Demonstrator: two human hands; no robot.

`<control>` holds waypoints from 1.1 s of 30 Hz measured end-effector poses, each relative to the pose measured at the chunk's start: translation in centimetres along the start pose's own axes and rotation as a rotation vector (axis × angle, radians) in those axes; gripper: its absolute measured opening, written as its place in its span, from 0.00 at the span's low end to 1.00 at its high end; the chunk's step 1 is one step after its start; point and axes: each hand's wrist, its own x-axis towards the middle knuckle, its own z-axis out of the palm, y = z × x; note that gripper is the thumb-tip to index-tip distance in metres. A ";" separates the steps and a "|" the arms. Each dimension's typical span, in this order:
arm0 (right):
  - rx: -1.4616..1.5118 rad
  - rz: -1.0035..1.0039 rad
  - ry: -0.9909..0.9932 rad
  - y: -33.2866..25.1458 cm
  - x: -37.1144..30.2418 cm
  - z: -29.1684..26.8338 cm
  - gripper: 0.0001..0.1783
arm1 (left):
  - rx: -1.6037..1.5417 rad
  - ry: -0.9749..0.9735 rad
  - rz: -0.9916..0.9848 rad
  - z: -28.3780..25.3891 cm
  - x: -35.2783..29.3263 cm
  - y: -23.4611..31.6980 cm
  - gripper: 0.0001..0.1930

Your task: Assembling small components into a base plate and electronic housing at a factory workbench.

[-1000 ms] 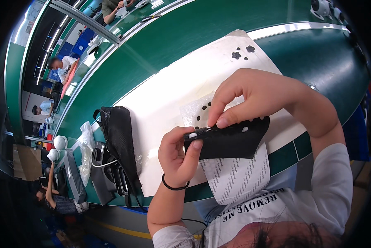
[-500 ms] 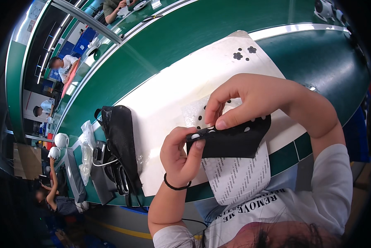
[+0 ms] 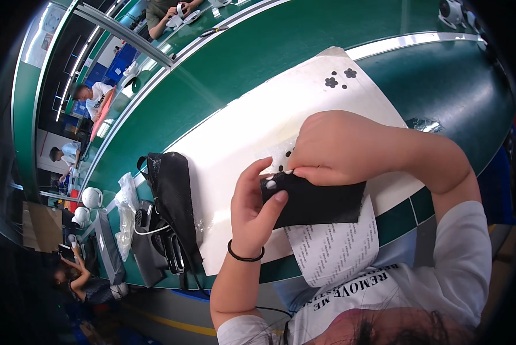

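Observation:
A black sheet [image 3: 321,204], with small pale round spots at its upper left corner, is held over the white board. My left hand [image 3: 252,210] grips that corner, thumb on the near face and index finger raised by the top edge. My right hand [image 3: 338,149] reaches over from the right, its fingers curled and its thumb and fingertip pinched at the top edge; the fingertips are partly hidden. White backing paper [image 3: 335,247] with rows of grey print hangs below the sheet. Behind the hands, clear film and a few black dots [image 3: 287,154] show in part.
The white board [image 3: 235,138] bears black flower-shaped pieces [image 3: 331,83] at its far end. Left of it lie a black pouch [image 3: 174,201], a dark grey box [image 3: 146,253], a clear plastic bag [image 3: 126,213] and a white cable. Several people work at the green bench [image 3: 258,63] further off.
My right hand has turned over, its fingers curling in at the sheet's top edge. The sheet has tilted, hiding most of its white spots. My left index finger has lifted.

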 end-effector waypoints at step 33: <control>0.698 -1.313 0.062 -13.3 -6.9 -4.9 0.19 | -0.023 -0.093 -0.001 -1.4 1.0 -2.0 0.15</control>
